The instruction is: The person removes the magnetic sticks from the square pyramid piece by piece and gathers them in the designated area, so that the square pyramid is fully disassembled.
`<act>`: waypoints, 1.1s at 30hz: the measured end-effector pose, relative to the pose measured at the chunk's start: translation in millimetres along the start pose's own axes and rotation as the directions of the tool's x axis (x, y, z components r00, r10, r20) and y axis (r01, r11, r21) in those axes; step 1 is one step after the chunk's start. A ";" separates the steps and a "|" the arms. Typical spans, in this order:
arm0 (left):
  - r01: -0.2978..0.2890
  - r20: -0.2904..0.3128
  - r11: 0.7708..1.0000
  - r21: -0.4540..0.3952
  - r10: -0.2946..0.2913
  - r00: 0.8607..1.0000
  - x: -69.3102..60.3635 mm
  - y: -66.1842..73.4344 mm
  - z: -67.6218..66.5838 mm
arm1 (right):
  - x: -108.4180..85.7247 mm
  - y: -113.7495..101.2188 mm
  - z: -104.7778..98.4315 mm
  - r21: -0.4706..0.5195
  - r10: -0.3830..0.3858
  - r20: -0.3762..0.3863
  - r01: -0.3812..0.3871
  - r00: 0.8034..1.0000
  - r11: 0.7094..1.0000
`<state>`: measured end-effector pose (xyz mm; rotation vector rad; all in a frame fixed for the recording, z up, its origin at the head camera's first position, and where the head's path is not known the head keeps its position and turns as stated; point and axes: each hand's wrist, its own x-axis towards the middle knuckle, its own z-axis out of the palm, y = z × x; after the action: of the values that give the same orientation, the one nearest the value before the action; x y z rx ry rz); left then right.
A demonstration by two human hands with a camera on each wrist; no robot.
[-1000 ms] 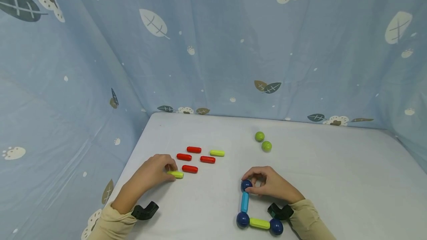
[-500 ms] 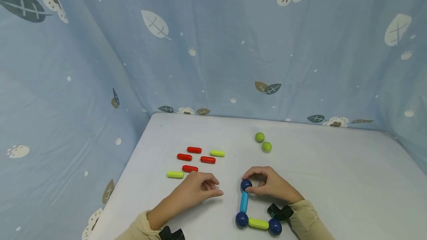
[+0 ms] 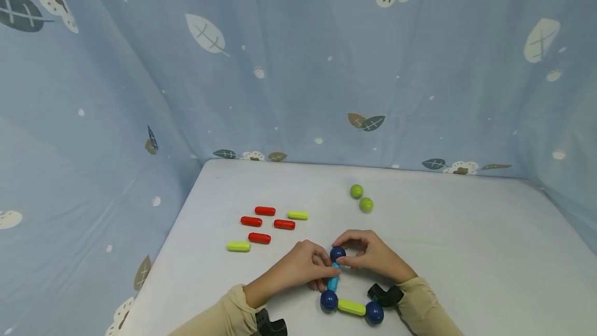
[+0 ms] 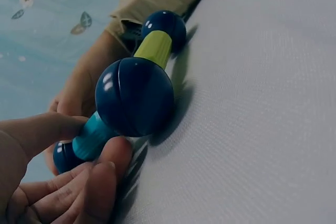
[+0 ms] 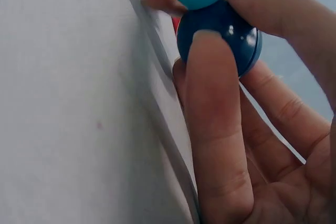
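An L-shaped chain lies near the table's front: a dark blue ball [image 3: 338, 254] at its far end, a light blue rod [image 3: 333, 283], a corner ball [image 3: 329, 301], a yellow-green rod [image 3: 352, 307] and a third ball [image 3: 374, 313]. My left hand [image 3: 303, 264] pinches the light blue rod between thumb and fingers; the left wrist view shows this grip on the rod [image 4: 94, 137] beside the corner ball [image 4: 134, 97]. My right hand [image 3: 375, 256] holds the far ball; in the right wrist view its thumb and a finger clasp that ball [image 5: 242, 38].
Several red rods [image 3: 259, 238] lie left of centre on the white table [image 3: 448, 242], with a yellow-green rod [image 3: 239, 246] on their near left and another [image 3: 297, 215] on their far right. Two green balls [image 3: 356, 191] sit farther back. A blue patterned cloth [image 3: 298, 87] hangs behind.
My left hand has let go of the yellow-green rod on the left, moved right and taken hold of the light blue rod. My right hand keeps its grip on the far ball.
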<state>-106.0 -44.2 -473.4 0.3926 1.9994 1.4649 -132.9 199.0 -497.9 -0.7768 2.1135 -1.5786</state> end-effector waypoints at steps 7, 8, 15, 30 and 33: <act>-0.010 -0.002 0.999 -0.030 0.010 1.000 -1.9 -1.6 1.4 | 0.5 -2.9 2.9 -0.019 0.009 -0.016 -0.010 1.000 1.000; -0.011 -0.002 0.999 -0.031 0.011 1.000 -1.9 -1.4 1.4 | 0.2 -3.0 3.2 -0.020 0.012 -0.018 -0.012 1.000 1.000; 0.002 0.020 0.999 -0.042 -0.001 1.000 -2.3 -2.5 0.4 | 0.0 -0.6 4.9 -0.056 0.010 -0.051 -0.013 0.999 0.998; 0.005 0.025 0.999 -0.044 -0.004 1.000 -6.9 1.0 1.4 | 0.4 -3.3 -2.0 -0.026 0.032 -0.070 -0.034 0.997 0.999; 0.010 0.032 0.999 -0.043 -0.009 0.999 -6.1 -1.0 1.6 | -2.5 -2.0 -8.5 -0.023 0.047 -0.094 -0.049 0.994 0.999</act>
<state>-100.2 -46.8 -472.8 0.3856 1.9382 1.4847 -135.7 206.4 -493.5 -0.6666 2.2051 -1.5949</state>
